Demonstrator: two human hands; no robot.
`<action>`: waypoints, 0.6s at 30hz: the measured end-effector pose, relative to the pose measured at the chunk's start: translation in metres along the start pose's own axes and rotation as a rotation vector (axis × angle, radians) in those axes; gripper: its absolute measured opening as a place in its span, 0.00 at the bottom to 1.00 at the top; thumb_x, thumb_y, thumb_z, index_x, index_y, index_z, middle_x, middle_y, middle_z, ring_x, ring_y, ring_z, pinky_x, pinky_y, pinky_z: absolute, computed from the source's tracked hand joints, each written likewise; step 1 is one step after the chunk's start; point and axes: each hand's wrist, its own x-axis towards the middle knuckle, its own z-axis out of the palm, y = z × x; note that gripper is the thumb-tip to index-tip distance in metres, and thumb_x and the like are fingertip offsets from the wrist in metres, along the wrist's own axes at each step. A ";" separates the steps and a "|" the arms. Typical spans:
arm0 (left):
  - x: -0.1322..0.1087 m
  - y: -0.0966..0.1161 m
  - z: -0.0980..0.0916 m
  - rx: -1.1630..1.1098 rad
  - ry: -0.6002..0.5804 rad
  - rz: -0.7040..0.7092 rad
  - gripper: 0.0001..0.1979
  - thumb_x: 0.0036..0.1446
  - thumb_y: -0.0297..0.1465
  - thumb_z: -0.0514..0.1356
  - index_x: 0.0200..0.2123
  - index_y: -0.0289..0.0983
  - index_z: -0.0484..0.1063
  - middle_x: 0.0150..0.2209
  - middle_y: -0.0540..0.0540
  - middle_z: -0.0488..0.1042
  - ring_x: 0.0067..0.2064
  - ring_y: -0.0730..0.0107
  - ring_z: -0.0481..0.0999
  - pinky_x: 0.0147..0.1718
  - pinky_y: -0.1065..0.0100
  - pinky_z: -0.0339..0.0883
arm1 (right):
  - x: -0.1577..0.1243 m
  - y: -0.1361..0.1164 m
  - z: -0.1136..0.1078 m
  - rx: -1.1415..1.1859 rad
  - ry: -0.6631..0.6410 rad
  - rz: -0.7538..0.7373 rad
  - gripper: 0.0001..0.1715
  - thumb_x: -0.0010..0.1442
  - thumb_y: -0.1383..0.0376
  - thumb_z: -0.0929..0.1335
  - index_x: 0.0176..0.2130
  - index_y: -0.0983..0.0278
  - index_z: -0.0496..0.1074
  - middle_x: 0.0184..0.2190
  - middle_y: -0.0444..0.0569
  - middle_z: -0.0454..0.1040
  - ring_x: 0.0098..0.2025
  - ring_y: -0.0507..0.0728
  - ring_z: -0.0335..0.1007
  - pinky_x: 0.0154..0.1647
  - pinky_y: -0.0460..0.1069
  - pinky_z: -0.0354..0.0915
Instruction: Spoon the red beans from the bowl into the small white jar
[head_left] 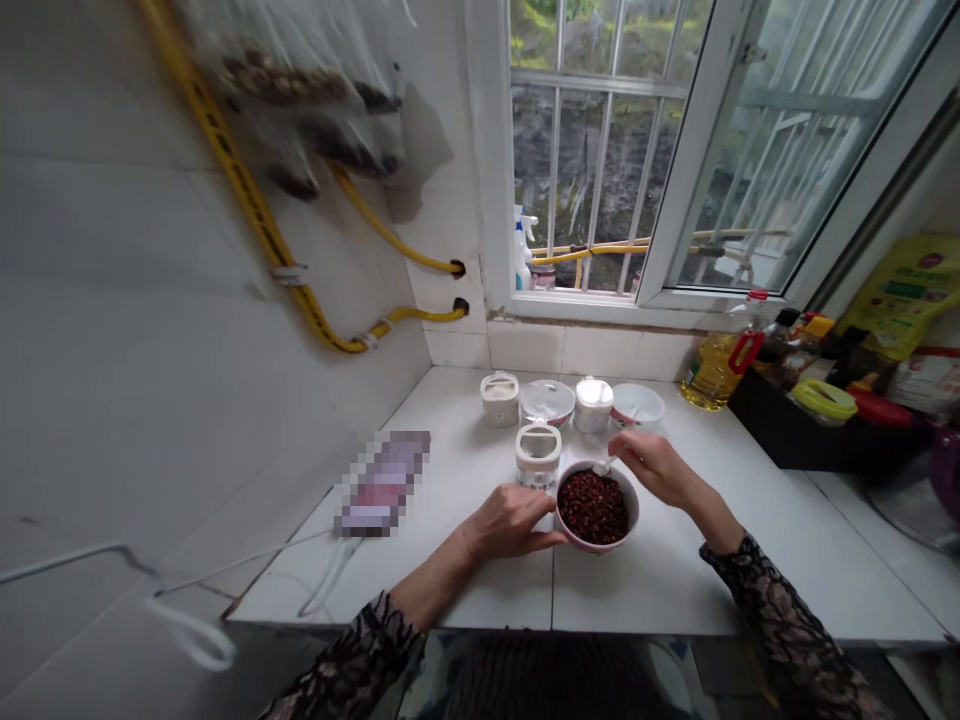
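The white spoon (603, 467) is pointing down-left into the bowl (601, 547), long axis slanting — right hand (656, 466), arched, is pinching its handle; left hand (508, 520) is gripping the bowl's side.

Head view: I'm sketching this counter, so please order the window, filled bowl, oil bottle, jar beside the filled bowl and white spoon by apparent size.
Largest to smallest:
1. Window
2. Filled bowl and oil bottle: too alike to rank
3. Jar
4. White spoon, partly hidden by the right hand
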 end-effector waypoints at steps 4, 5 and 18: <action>0.000 0.000 0.000 0.038 -0.006 0.002 0.24 0.69 0.46 0.45 0.29 0.36 0.65 0.20 0.50 0.69 0.21 0.72 0.71 0.19 0.71 0.61 | -0.002 -0.004 0.013 0.000 -0.078 -0.015 0.20 0.69 0.58 0.57 0.32 0.62 0.69 0.28 0.48 0.73 0.30 0.55 0.68 0.33 0.49 0.63; -0.001 0.000 0.000 0.041 -0.003 0.001 0.24 0.69 0.46 0.45 0.29 0.36 0.65 0.20 0.50 0.69 0.21 0.72 0.71 0.19 0.71 0.61 | -0.003 -0.005 0.014 0.023 -0.075 -0.012 0.19 0.69 0.58 0.57 0.32 0.62 0.69 0.28 0.48 0.73 0.30 0.55 0.68 0.33 0.49 0.63; 0.001 0.005 0.000 0.059 0.012 0.063 0.15 0.68 0.39 0.50 0.36 0.34 0.67 0.21 0.51 0.70 0.22 0.71 0.72 0.20 0.71 0.64 | -0.014 -0.002 0.012 0.189 0.021 0.036 0.17 0.68 0.57 0.60 0.32 0.62 0.69 0.28 0.48 0.73 0.29 0.54 0.67 0.33 0.48 0.62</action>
